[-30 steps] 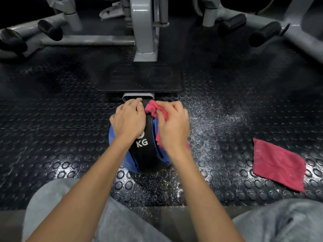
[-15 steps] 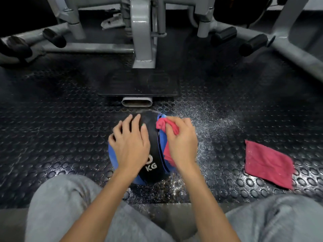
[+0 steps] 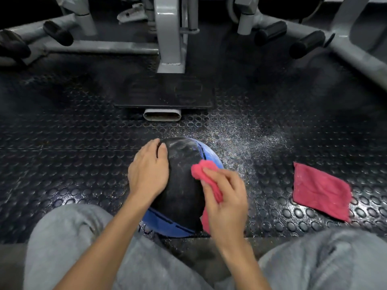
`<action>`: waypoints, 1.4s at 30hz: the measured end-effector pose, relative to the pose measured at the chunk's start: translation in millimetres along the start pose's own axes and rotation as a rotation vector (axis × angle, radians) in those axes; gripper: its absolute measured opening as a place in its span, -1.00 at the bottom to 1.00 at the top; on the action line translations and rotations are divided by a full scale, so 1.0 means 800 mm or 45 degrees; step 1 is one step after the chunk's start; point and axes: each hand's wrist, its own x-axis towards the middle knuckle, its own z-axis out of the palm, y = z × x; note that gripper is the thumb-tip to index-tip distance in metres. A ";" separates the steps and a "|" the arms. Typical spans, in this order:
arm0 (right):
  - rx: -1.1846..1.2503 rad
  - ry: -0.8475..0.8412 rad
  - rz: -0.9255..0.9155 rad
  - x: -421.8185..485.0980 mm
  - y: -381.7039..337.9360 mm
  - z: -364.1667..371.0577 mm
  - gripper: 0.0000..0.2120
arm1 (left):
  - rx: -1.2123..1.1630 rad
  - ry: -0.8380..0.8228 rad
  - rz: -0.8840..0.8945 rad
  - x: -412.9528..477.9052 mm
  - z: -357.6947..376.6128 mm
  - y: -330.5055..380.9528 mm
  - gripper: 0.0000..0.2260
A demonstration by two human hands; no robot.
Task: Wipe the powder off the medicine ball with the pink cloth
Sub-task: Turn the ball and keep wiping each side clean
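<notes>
Head view: the black, blue-sided medicine ball point(image 3: 182, 185), powder-smeared just beyond the left hand point(image 3: 147, 174), sits between both hands. That hand lies flat on it, fingers straight; the right hand point(image 3: 226, 197) grips the bunched pink cloth point(image 3: 204, 170) against its right side.

Gym-machine frames point(image 3: 170, 34) are blocking the top of the frame — open floor point(image 3: 62, 147) is lying left, a second cloth point(image 3: 320, 191) occupying the right.

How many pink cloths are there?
2. One pink cloth is bunched in the right hand, against the ball. The second cloth lies flat on the floor to the right, apart from the ball. More could be out of view.
</notes>
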 end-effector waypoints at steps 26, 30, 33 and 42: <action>-0.165 -0.021 0.226 0.051 0.028 -0.060 -0.76 | 0.194 -0.084 0.431 -0.014 0.060 0.065 -0.45; -0.093 -0.106 0.385 0.074 0.052 -0.064 -0.79 | 0.182 -0.023 0.470 -0.028 0.059 0.056 -0.42; -0.213 -0.161 0.683 0.105 0.070 -0.072 -0.79 | 0.220 0.008 0.429 -0.045 0.063 0.063 -0.43; -0.362 -0.287 0.293 0.090 0.007 -0.061 -0.76 | 0.266 -0.033 0.419 -0.050 0.065 0.068 -0.42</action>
